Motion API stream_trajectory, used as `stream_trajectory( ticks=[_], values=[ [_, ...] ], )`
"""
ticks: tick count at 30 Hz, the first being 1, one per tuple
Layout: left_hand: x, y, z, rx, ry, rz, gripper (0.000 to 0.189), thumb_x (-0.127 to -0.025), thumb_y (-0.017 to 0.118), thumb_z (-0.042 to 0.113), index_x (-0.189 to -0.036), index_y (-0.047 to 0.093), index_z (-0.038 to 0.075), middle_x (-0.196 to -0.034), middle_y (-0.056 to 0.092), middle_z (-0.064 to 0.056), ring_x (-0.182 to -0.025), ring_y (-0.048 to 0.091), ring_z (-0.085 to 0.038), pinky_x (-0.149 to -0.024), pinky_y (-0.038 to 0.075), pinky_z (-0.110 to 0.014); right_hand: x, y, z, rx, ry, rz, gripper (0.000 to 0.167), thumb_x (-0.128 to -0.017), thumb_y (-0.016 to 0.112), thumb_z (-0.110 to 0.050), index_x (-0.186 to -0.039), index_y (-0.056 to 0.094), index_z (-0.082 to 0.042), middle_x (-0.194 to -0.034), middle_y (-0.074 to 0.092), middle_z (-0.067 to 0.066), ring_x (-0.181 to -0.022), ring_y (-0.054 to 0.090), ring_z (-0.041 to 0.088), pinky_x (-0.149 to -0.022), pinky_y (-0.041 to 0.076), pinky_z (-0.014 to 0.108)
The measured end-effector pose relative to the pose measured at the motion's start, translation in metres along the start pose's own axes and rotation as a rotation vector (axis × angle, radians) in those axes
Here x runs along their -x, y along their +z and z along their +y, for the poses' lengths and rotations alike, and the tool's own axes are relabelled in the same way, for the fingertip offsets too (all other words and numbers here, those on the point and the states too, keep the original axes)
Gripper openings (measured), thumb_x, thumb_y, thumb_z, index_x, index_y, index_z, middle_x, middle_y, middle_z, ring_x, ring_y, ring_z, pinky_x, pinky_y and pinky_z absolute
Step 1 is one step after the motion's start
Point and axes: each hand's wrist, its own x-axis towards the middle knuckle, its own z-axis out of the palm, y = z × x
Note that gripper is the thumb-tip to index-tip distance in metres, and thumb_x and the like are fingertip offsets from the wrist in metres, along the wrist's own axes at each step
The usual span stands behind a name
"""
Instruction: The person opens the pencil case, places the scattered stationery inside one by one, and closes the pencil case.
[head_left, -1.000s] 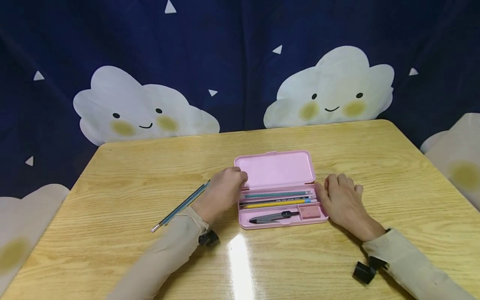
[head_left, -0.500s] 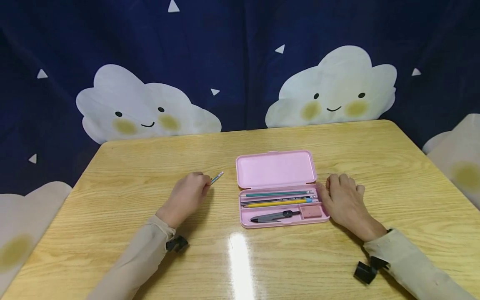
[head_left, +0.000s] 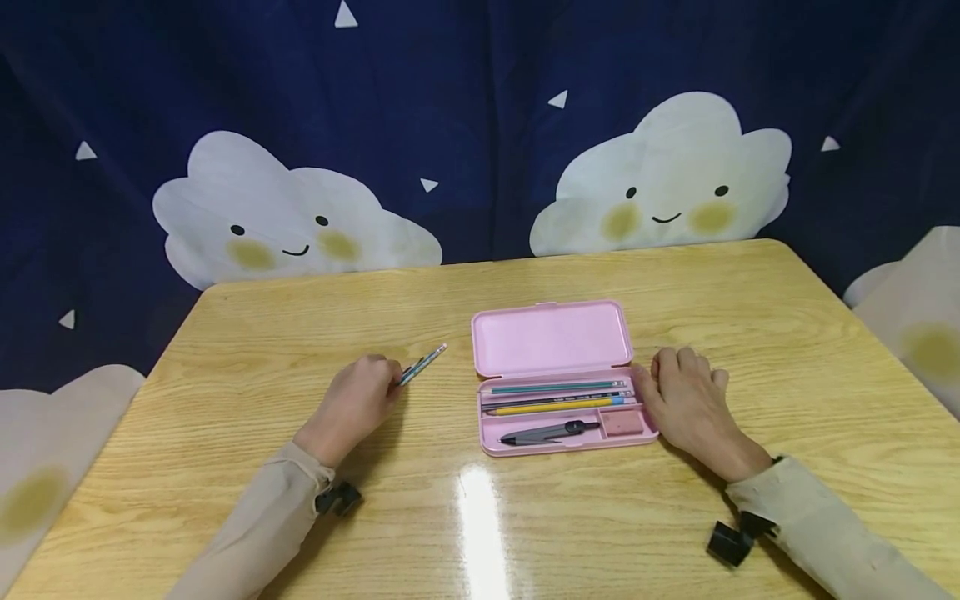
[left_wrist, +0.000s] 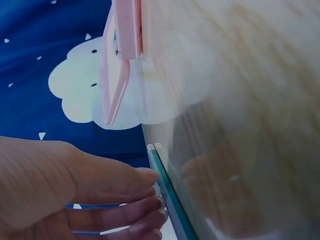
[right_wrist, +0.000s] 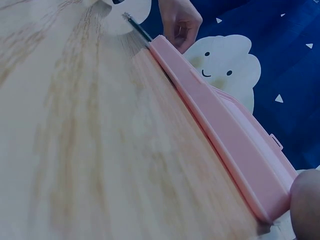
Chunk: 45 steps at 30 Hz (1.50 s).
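A pink pencil case (head_left: 551,337) lies with its lid folded back. It holds a teal pencil (head_left: 555,387), a yellow pencil (head_left: 551,407), a dark pencil, a grey drawing compass (head_left: 546,433) and a pink eraser (head_left: 623,422). To its left, my left hand (head_left: 352,408) pinches slim blue-green pencils (head_left: 427,362) low over the table; their upper ends stick out past the fingers, and the rest is hidden. In the left wrist view the fingertips meet one pencil (left_wrist: 172,202). My right hand (head_left: 686,408) rests at the case's right end, its thumb against the side.
The wooden table (head_left: 225,400) has a glossy reflection near its front. Behind it hangs a dark blue curtain (head_left: 480,100) with smiling clouds. A black wrist camera (head_left: 729,546) is strapped below the right sleeve.
My left hand has moved left from the case's left side to the pencils on the table, sliding lower along them in the last half second. The right hand stays at the case.
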Motion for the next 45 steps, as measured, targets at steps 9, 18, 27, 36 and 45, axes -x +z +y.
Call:
stream_trajectory(
  ticks=[9,18,27,36,45],
  values=[
    [0.002,0.003,0.000,-0.005,-0.012,-0.019,0.024,-0.075,0.069,-0.008,-0.062,0.057,0.008,-0.063,0.053,-0.003,-0.057,0.045,-0.014,-0.050,0.042,-0.030,0.000,-0.001,0.000,0.005,0.003,-0.006,0.037,-0.102,0.036,-0.038,-0.088,0.044,-0.005,-0.081,0.039,0.012,-0.076,0.037,0.032,-0.066,0.020,0.044],
    [0.004,0.003,0.003,-0.014,-0.011,-0.020,0.028,-0.076,0.069,-0.008,-0.062,0.052,0.008,-0.060,0.045,0.000,-0.057,0.039,-0.015,-0.049,0.039,-0.029,0.000,0.000,-0.001,0.006,0.003,0.003,0.037,-0.102,0.037,-0.038,-0.089,0.044,-0.004,-0.082,0.040,0.013,-0.077,0.038,0.033,-0.066,0.021,0.044],
    [0.002,-0.002,0.016,-0.027,0.069,0.055,0.020,-0.080,0.071,-0.006,-0.068,0.059,0.006,-0.065,0.051,-0.005,-0.057,0.044,-0.013,-0.050,0.041,-0.028,0.000,0.001,0.000,0.004,-0.004,0.007,0.036,-0.102,0.036,-0.037,-0.088,0.044,-0.004,-0.082,0.040,0.013,-0.077,0.038,0.033,-0.066,0.020,0.044],
    [0.004,-0.002,0.019,-0.010,0.047,0.027,0.015,-0.081,0.068,-0.008,-0.072,0.061,0.003,-0.067,0.053,-0.006,-0.056,0.043,-0.013,-0.048,0.040,-0.026,0.000,0.002,0.000,0.000,-0.002,0.006,0.036,-0.102,0.037,-0.037,-0.088,0.045,-0.004,-0.082,0.040,0.013,-0.077,0.039,0.033,-0.066,0.021,0.045],
    [0.003,-0.004,0.018,-0.005,0.054,0.084,0.020,-0.081,0.068,-0.008,-0.070,0.057,0.005,-0.066,0.050,-0.004,-0.056,0.043,-0.013,-0.049,0.041,-0.028,0.000,0.002,0.000,-0.006,-0.003,0.011,0.035,-0.102,0.038,-0.036,-0.088,0.045,-0.004,-0.082,0.041,0.013,-0.078,0.039,0.034,-0.066,0.021,0.045]
  ],
)
